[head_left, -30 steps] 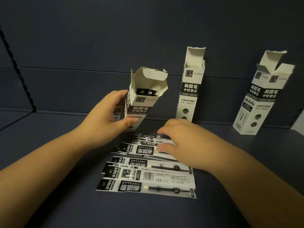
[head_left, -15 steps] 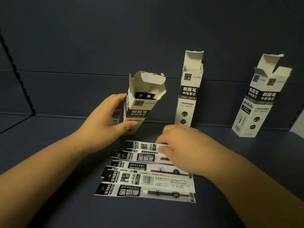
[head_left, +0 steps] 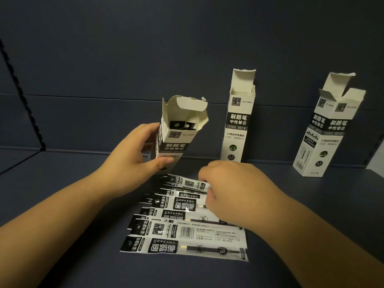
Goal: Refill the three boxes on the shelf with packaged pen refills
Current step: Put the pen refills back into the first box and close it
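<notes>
My left hand [head_left: 133,154] grips the left box [head_left: 176,134], a tall white and black carton tilted toward me with its top flaps open; two black refill packet ends show inside. My right hand [head_left: 232,190] pinches the topmost refill packet [head_left: 187,182] of a fanned row of several flat packaged refills [head_left: 185,233] lying on the dark shelf [head_left: 62,183]. The middle box [head_left: 239,123] stands upright against the back wall with its lid open. The right box [head_left: 324,129] leans at the right, flaps open too.
A dark back wall [head_left: 187,48] rises right behind the boxes. A black notched upright [head_left: 22,100] runs down the left side. At the far right, the shelf ends at a pale edge [head_left: 376,163].
My right hand has shifted slightly and closed its fingers on the top packet, lifting its end a little. The left hand keeps the tilted box in place.
</notes>
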The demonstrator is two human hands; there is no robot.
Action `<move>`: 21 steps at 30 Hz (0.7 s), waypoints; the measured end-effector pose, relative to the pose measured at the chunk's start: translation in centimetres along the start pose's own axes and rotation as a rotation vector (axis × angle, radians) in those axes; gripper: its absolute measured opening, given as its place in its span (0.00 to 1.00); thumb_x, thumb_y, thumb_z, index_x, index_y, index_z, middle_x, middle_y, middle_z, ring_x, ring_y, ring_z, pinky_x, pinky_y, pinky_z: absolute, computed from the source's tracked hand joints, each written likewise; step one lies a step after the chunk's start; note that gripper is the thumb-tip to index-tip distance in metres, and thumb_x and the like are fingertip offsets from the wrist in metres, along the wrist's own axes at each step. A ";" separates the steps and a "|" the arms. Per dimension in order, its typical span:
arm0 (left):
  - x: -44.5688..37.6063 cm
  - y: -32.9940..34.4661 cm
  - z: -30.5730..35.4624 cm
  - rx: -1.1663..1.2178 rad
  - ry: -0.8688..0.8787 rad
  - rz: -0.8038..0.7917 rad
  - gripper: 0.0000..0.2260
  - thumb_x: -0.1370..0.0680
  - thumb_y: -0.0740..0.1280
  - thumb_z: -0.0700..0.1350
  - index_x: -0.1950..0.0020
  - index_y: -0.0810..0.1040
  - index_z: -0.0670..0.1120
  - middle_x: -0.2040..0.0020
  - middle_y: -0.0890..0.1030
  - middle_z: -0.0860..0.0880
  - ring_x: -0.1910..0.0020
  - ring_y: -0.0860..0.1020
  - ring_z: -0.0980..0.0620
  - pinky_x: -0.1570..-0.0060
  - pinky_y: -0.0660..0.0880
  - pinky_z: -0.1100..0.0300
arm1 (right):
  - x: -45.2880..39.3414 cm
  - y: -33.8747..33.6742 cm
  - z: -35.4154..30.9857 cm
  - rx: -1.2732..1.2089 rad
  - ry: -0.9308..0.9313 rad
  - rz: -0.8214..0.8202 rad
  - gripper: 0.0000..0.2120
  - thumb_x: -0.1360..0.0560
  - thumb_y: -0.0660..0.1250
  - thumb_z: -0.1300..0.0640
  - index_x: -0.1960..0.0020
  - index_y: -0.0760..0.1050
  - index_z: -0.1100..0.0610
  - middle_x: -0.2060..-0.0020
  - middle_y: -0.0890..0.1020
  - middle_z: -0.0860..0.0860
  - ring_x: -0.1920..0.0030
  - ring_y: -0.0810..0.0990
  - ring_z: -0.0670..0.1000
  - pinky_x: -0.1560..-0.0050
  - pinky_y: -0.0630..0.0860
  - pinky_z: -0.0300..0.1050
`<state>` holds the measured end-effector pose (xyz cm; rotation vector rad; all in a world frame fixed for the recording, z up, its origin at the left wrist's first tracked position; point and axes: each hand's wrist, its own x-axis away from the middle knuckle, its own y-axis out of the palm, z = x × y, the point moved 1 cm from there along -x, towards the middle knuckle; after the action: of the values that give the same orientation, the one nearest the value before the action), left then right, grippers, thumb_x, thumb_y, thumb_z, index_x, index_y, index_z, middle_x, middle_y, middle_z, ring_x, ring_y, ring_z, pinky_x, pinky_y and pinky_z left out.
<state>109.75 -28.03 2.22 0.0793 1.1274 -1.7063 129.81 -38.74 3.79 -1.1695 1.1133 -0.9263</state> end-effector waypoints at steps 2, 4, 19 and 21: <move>0.0 0.0 0.0 -0.003 0.002 -0.001 0.29 0.32 0.68 0.61 0.32 0.65 0.64 0.36 0.75 0.62 0.36 0.75 0.62 0.37 0.74 0.61 | 0.0 -0.1 -0.1 0.001 0.000 0.012 0.06 0.21 0.60 0.57 0.46 0.74 0.50 0.54 0.75 0.46 0.56 0.75 0.51 0.58 0.70 0.44; 0.0 0.0 0.0 -0.004 0.006 -0.002 0.29 0.32 0.68 0.61 0.32 0.65 0.64 0.36 0.75 0.62 0.36 0.75 0.62 0.38 0.74 0.62 | 0.0 -0.1 -0.1 0.013 0.009 0.003 0.06 0.21 0.61 0.57 0.47 0.74 0.50 0.54 0.75 0.46 0.55 0.76 0.51 0.57 0.72 0.45; 0.0 0.1 0.0 0.009 -0.007 0.010 0.28 0.28 0.72 0.54 0.32 0.65 0.64 0.35 0.75 0.61 0.35 0.74 0.62 0.35 0.74 0.57 | -0.7 0.7 0.3 0.069 0.008 -0.134 0.07 0.19 0.63 0.58 0.44 0.76 0.50 0.49 0.79 0.48 0.49 0.80 0.53 0.52 0.80 0.48; 0.0 0.1 -0.2 0.004 -0.006 0.015 0.28 0.27 0.73 0.50 0.32 0.65 0.64 0.36 0.75 0.61 0.35 0.75 0.62 0.35 0.74 0.56 | -0.7 0.7 0.3 0.074 0.024 -0.142 0.04 0.19 0.62 0.59 0.51 0.72 0.51 0.51 0.79 0.49 0.51 0.80 0.53 0.56 0.76 0.47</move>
<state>109.75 -27.88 2.10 0.0847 1.1164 -1.6945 129.99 -37.92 3.21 -1.1908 1.0164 -1.0846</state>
